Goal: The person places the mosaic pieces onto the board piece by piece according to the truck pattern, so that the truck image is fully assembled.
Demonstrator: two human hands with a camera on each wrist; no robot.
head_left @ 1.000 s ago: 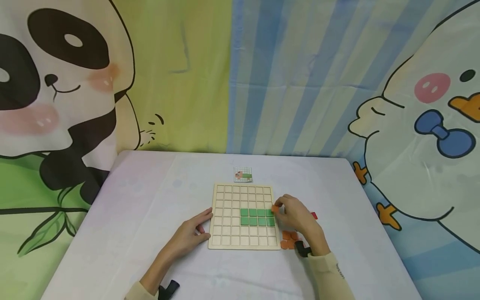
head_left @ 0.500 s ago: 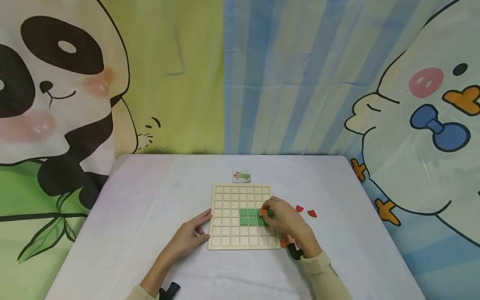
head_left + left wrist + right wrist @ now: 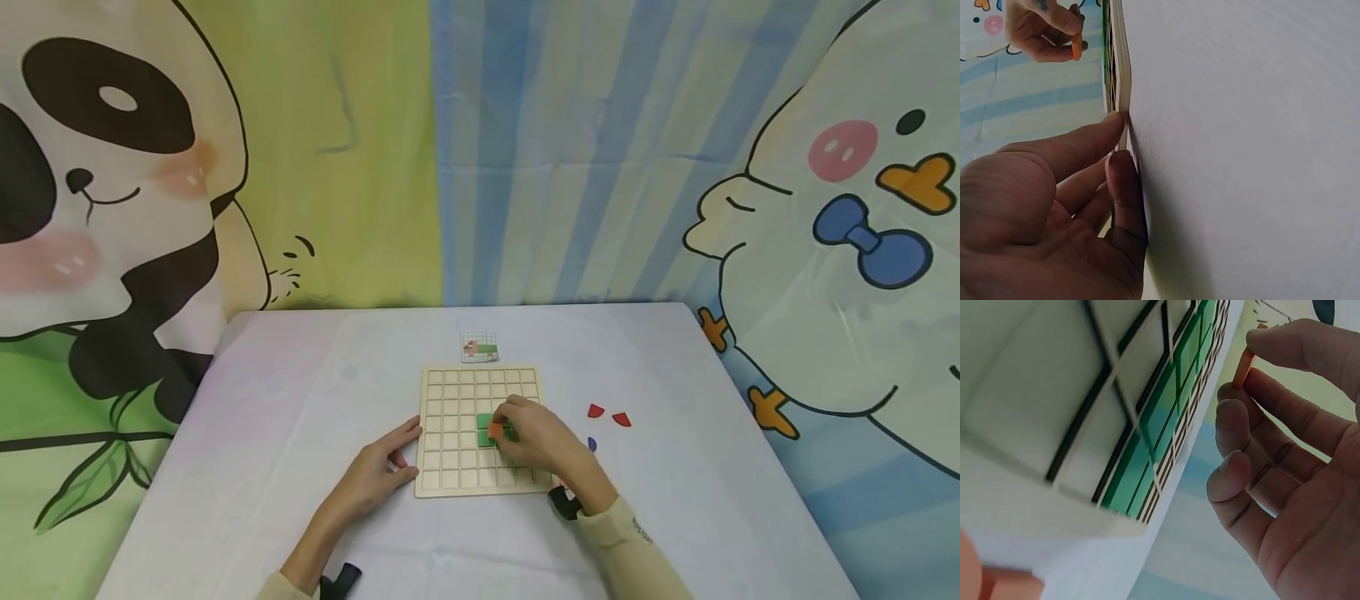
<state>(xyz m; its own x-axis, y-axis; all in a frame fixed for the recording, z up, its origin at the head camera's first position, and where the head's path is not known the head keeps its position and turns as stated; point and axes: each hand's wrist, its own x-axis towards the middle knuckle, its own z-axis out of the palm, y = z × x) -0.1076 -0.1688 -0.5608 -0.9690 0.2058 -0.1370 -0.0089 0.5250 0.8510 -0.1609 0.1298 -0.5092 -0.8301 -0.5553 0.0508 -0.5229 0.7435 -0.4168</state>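
An orange tile (image 3: 495,430) is pinched by the right hand (image 3: 536,435), raised above green square tiles (image 3: 485,421) and roughly parallel to the wooden grid board (image 3: 452,478), whose left edge is touched by the left hand (image 3: 377,472), thumb and fingers apart.

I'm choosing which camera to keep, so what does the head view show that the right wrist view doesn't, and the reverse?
Only the head view shows the left hand touching the left edge of the board, the picture card beyond it, two red pieces and a blue piece.

Only the right wrist view shows the palm side of the right hand, and it plainly shows loose orange pieces near the board, all but hidden in the head view.

Both show that hand pinching one orange piece, and green tiles on the board.
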